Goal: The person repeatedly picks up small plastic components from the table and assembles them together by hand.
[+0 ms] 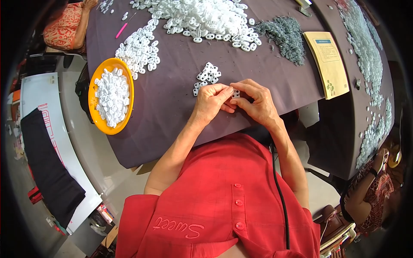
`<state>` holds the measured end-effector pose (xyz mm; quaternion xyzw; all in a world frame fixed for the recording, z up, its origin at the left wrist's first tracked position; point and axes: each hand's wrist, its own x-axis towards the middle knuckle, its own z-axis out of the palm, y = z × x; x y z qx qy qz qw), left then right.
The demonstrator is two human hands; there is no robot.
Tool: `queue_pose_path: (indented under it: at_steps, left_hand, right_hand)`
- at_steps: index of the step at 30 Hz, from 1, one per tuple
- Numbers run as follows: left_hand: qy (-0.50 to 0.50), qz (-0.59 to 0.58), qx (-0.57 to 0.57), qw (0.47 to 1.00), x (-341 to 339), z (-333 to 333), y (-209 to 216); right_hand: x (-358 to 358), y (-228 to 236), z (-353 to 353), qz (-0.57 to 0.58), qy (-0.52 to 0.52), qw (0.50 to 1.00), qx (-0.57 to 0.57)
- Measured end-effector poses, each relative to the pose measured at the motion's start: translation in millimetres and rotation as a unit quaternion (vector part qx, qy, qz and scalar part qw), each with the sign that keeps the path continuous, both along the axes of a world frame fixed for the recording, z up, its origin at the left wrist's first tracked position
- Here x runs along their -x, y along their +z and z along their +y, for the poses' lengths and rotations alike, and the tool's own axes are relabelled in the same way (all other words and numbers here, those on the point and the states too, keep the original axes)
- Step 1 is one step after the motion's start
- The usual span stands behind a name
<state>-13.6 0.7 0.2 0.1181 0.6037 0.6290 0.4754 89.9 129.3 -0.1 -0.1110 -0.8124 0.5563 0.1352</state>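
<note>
My left hand (211, 102) and my right hand (258, 102) meet above the front edge of the cloth-covered table. Between their pinched fingertips is a small white plastic piece with dark holes (236, 93). The right thumb and forefinger frame it; the left thumb and forefinger close at its left side, where fingers partly cover it. Just beyond my left hand lies a small cluster of similar holed white pieces (209, 73). Farther back spreads a large heap of white oval pieces (202, 19), with a smaller heap (140, 50) to its left.
An orange bowl (92, 96) full of white pieces stands at the left. A pink pen-like tool (121, 30) lies behind it. Right of the heap are a grey-green pile of scraps (284, 38) and a tan booklet (329, 64). Another table (344, 146) holds translucent pieces; people sit nearby.
</note>
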Motion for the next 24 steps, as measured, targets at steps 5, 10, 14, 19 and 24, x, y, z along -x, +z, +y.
queue_pose_path:
  at_steps: [5,10,14,19,24]
  left_hand:
    - [0.005,0.019,0.001,1.0,-2,1,-2]
    - [-0.001,0.016,-0.002,1.0,-1,1,-2]
    - [-0.002,0.012,-0.004,1.0,-4,7,0]
    - [-0.006,0.021,-0.015,1.0,-7,19,-3]
    - [-0.021,0.059,-0.015,0.998,-6,27,-1]
  right_hand:
    - [-3,2,-5,0.01,-0.031,0.999,-0.014]
    - [-4,3,-9,0.002,-0.047,0.999,-0.022]
    - [-6,2,-11,-0.009,-0.098,0.995,0.009]
    - [-8,0,-6,-0.011,-0.126,0.991,0.041]
    - [-12,-3,-2,-0.011,-0.135,0.987,0.081]
